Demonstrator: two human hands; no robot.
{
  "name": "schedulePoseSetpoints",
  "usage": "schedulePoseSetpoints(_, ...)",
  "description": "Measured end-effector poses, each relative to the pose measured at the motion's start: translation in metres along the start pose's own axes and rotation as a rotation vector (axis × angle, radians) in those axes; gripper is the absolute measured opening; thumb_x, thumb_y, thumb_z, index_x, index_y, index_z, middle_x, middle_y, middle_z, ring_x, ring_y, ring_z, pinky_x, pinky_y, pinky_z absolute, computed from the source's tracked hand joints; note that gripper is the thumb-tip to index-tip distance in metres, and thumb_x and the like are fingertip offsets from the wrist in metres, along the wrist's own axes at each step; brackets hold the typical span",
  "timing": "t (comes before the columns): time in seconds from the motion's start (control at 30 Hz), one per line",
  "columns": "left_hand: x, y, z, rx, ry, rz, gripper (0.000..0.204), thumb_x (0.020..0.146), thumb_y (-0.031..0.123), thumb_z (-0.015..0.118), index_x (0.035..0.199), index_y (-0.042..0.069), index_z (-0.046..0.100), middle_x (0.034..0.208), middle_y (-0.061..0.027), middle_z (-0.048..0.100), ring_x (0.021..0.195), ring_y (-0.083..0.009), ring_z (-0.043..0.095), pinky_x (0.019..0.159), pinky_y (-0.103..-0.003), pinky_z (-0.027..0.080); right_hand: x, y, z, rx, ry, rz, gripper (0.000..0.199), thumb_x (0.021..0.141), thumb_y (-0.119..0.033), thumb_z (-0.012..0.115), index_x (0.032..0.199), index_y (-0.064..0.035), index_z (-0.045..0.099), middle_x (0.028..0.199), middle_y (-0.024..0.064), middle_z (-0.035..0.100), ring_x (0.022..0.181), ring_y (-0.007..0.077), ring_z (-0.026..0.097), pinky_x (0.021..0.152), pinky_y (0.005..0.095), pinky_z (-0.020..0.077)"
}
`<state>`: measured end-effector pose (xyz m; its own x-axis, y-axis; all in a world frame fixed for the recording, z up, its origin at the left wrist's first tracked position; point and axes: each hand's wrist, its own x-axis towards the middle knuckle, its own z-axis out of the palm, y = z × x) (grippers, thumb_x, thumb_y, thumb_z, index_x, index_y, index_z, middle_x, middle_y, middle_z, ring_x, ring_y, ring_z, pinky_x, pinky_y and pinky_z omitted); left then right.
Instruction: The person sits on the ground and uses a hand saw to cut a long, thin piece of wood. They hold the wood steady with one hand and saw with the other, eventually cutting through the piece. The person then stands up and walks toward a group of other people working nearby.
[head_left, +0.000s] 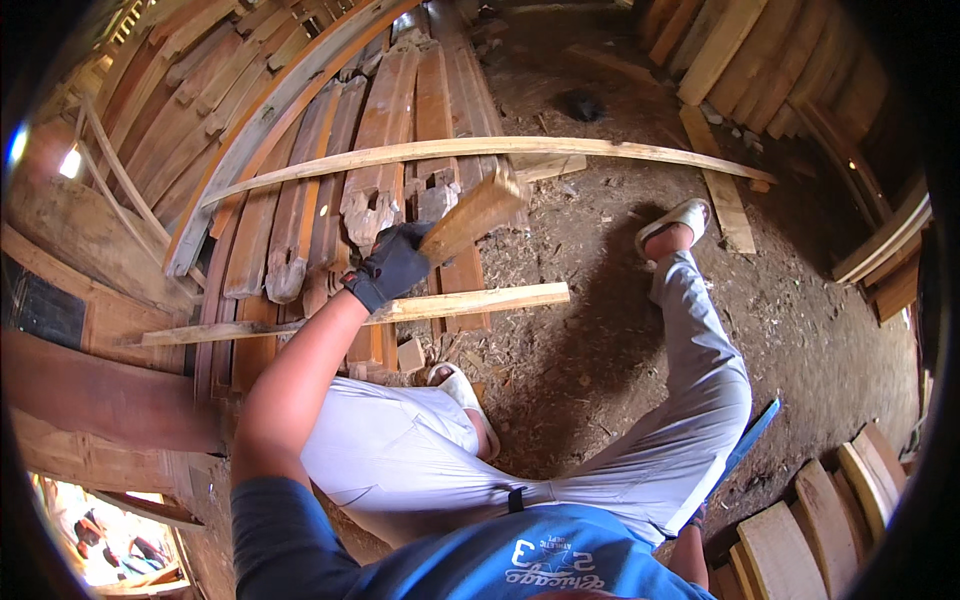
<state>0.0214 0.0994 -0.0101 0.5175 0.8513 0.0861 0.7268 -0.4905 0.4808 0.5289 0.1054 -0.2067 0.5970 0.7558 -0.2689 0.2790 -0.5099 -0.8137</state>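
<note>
My left hand [390,265], in a dark work glove, is closed around one end of a short wooden board [470,220]. The board slants up and away to the right over the wood pile. Just below that hand, a narrow wooden batten [480,302] lies across the pile; my forearm crosses over it. At the lower right my right hand [698,516] is mostly hidden beside my thigh. A long, flat blue tool [748,440] extends up from it, its lower part behind my leg. The fingers there barely show, but the tool appears held.
Long notched timbers [385,130] lie side by side at the left, with a long thin strip [470,148] across them. A plank [718,180] rests on the dirt floor [600,380] past my right foot. More boards [815,520] stand at the lower right.
</note>
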Motion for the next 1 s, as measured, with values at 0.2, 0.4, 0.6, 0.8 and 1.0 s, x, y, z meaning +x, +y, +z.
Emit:
schedulePoseSetpoints(0.2, -0.001, 0.010, -0.004, -1.234, -0.218, -0.208, 0.053, 0.081, 0.001, 0.072, 0.132, -0.005, 0.065, 0.115, -0.0150, 0.075, 0.106, -0.0261, 0.073, 0.095, -0.036, 0.057, 0.005, -0.005, 0.002, -0.019, -0.005, -0.020, 0.057, 0.104, -0.049, 0.055, 0.147, -0.0114, 0.055, 0.119, 0.0056, 0.069, 0.105, 0.0194, 0.064, 0.091, 0.0385, 0.0515)
schedulePoseSetpoints(0.4, -0.001, 0.012, -0.008, -1.366, -0.208, -0.170, 0.059, 0.083, -0.005, 0.070, 0.141, -0.004, 0.056, 0.126, -0.0162, 0.070, 0.115, -0.0266, 0.070, 0.103, -0.039, 0.055, 0.004, -0.011, 0.008, -0.036, -0.014, -0.044, 0.055, 0.103, -0.047, 0.057, 0.144, -0.0104, 0.057, 0.116, 0.0057, 0.070, 0.102, 0.0196, 0.065, 0.089, 0.0388, 0.0522)
schedulePoseSetpoints(0.6, -0.004, 0.012, -0.013, -1.354, -0.221, -0.197, 0.055, 0.085, -0.001, 0.070, 0.138, -0.006, 0.055, 0.123, -0.0181, 0.069, 0.115, -0.0318, 0.070, 0.104, -0.044, 0.056, 0.005, -0.016, 0.008, -0.058, -0.014, -0.063, 0.054, 0.103, -0.046, 0.059, 0.142, -0.0093, 0.059, 0.113, 0.0058, 0.071, 0.099, 0.0197, 0.065, 0.086, 0.0391, 0.0529)
schedulePoseSetpoints(0.8, -0.013, -0.002, -0.012, -1.275, -0.108, -0.273, 0.060, 0.093, 0.018, 0.075, 0.146, 0.003, 0.052, 0.122, -0.0116, 0.065, 0.108, -0.0255, 0.071, 0.092, -0.042, 0.062, -0.009, -0.007, 0.014, -0.083, -0.047, -0.112, 0.052, 0.102, -0.044, 0.060, 0.139, -0.0082, 0.062, 0.110, 0.0059, 0.072, 0.097, 0.0199, 0.066, 0.084, 0.0394, 0.0536)
schedulePoseSetpoints(1.0, -0.011, 0.008, -0.018, 0.496, 0.177, 0.024, 0.039, 0.099, 0.024, 0.060, 0.133, 0.006, 0.062, 0.121, -0.0141, 0.070, 0.095, -0.0310, 0.073, 0.084, -0.048, 0.057, -0.080, 0.100, -0.104, -0.125, -0.011, -0.093, 0.050, 0.102, -0.043, 0.062, 0.137, -0.0072, 0.064, 0.107, 0.0059, 0.073, 0.094, 0.0200, 0.067, 0.081, 0.0397, 0.0544)
